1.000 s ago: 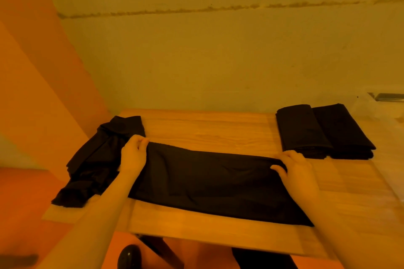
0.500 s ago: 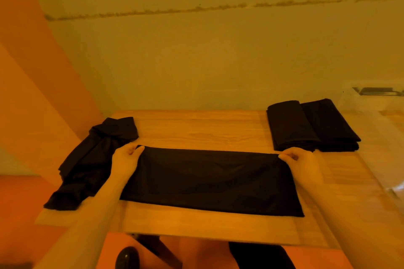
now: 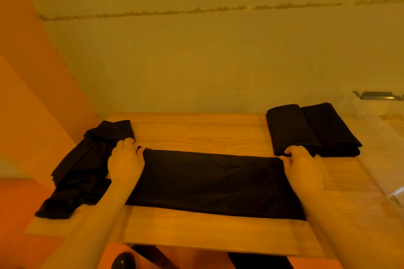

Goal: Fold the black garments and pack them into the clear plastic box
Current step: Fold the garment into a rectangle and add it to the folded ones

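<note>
Flat garment (image 3: pixel 214 181): black, spread as a wide band across the middle of the wooden table (image 3: pixel 196 233), long axis running left to right, near edge parallel to the table's front edge.
Left hand (image 3: pixel 125 161): at the band's far-left corner, fingers curled, thumb and fingers pinching the fabric edge; wrist crossing over the cloth's left end.
Right hand (image 3: pixel 302 168): at the band's far-right corner, fingers curled round the fabric edge, gripping it; knuckles just beside the folded stack.
Folded stack (image 3: pixel 310 130): two black garments already folded, side by side and touching, at the table's far-right corner.
Unfolded heap (image 3: pixel 87 166): crumpled black garments on the table's left side, partly hanging past the left edge, touching the left hand's outer side.
Clear plastic box (image 3: pixel 371 120): faintly visible at the right margin, beside the folded stack; contents and rim hard to make out.
Dark handle-like bar (image 3: pixel 380 95): at the far right, above the box; identity not discernible.
Backdrop: plain pale wall (image 3: pixel 196 61) with one horizontal seam.
</note>
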Demonstrator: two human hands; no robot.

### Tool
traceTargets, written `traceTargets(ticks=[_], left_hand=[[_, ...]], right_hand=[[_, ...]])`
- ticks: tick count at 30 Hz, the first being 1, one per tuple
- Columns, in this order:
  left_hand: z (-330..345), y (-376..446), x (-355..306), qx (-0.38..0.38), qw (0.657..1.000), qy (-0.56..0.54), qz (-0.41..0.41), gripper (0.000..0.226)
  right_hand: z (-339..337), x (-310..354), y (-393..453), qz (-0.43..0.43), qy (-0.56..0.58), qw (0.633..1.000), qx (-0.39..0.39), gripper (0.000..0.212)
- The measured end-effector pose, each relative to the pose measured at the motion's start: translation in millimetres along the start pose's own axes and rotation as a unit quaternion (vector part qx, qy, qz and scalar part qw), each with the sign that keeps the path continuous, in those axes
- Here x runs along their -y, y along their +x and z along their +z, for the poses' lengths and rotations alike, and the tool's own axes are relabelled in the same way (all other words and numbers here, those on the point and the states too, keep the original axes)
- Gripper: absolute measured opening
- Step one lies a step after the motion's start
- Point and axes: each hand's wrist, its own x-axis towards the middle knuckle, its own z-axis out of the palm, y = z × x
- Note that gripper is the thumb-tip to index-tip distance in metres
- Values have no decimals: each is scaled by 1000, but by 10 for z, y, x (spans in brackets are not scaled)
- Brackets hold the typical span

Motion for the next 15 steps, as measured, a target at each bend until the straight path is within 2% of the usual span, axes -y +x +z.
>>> traceTargets(ticks=[1,3,4,6,7,8,9,10,11,13,15], left_hand=[[-62,-92,-86,-12,1000,4,26,37],[-138,-356,-335,47,998,-1,47,52],[-111,-498,-453,104,993,8,47,62],[45,-695,-571,211,976,56,27,75],[129,-730,-569,244,967,79,8,78],[197,-732,-541,257,962,93,-6,79],[239,-710,-511,257,961,102,-14,78],[273,-675,-479,254,961,109,-13,78],[291,-636,-476,253,961,110,-4,77],[323,-546,-514,260,959,107,29,75],[354,-405,-572,273,955,98,67,74]], right_hand=[[-24,37,-35,-26,-15,999,-37,24],[-19,158,-147,-151,2,987,-60,19],[24,207,-205,-230,5,972,-41,22],[159,282,-261,-330,-30,939,89,55],[195,287,-259,-329,-55,930,156,73],[217,250,-239,-306,-80,927,200,82],[225,187,-205,-282,-99,930,215,81],[222,131,-184,-262,-119,932,219,78],[206,85,-183,-252,-131,934,217,84],[180,26,-250,-232,-144,936,223,116],[169,-13,-402,-202,-144,945,212,129]])
